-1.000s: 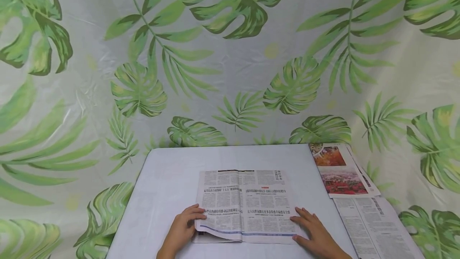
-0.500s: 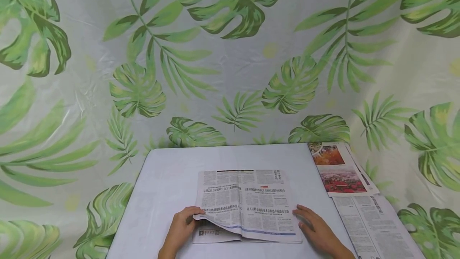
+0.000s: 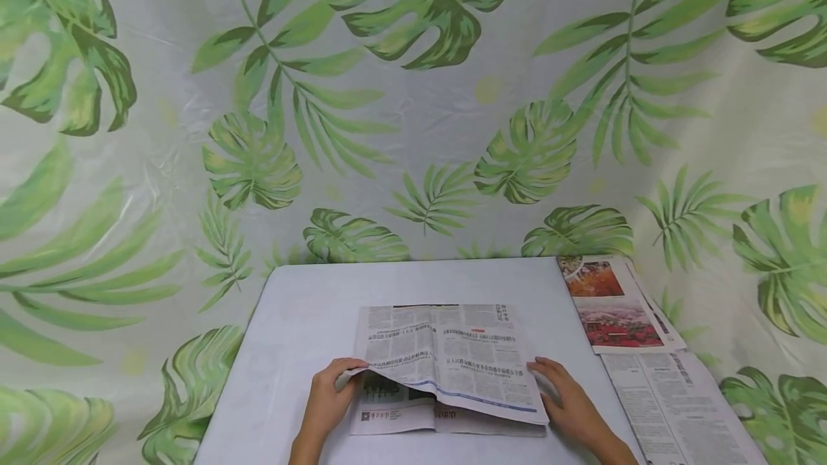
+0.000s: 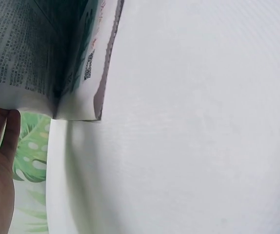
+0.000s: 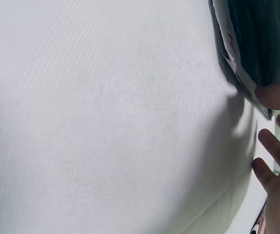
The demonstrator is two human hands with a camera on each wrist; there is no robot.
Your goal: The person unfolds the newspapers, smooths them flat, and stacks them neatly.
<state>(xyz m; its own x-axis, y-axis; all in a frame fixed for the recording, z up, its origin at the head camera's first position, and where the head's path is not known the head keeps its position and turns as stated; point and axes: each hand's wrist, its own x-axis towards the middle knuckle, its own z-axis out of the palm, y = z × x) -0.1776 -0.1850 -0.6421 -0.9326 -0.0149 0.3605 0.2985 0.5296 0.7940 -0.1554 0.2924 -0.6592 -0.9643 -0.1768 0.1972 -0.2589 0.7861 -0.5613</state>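
Note:
A folded newspaper (image 3: 472,350) lies on the white table, its upper layer raised along the near edge, higher at the left. Beneath that layer, a strip of the lower page with a dark picture and red print shows. My left hand (image 3: 331,395) pinches the lifted near-left corner; in the left wrist view, its thumb is inside the fold and the fingers (image 4: 10,131) are outside. At the right edge, my right hand (image 3: 571,407) holds the upper layer near its corner. In the right wrist view, the thumb (image 5: 276,95) overlaps the paper's edge, with the other fingers spread below.
More newspapers lie along the right side of the white table (image 3: 291,329): one with colour photographs (image 3: 614,314) at the back, and a printed text sheet (image 3: 672,400) nearer, overhanging the edge. A leaf-patterned curtain (image 3: 413,128) hangs behind the table.
The left hand has raised the near-left corner higher, uncovering more of the lower page. My right hand has come in against the right edge, and that side of the upper layer has lifted too.

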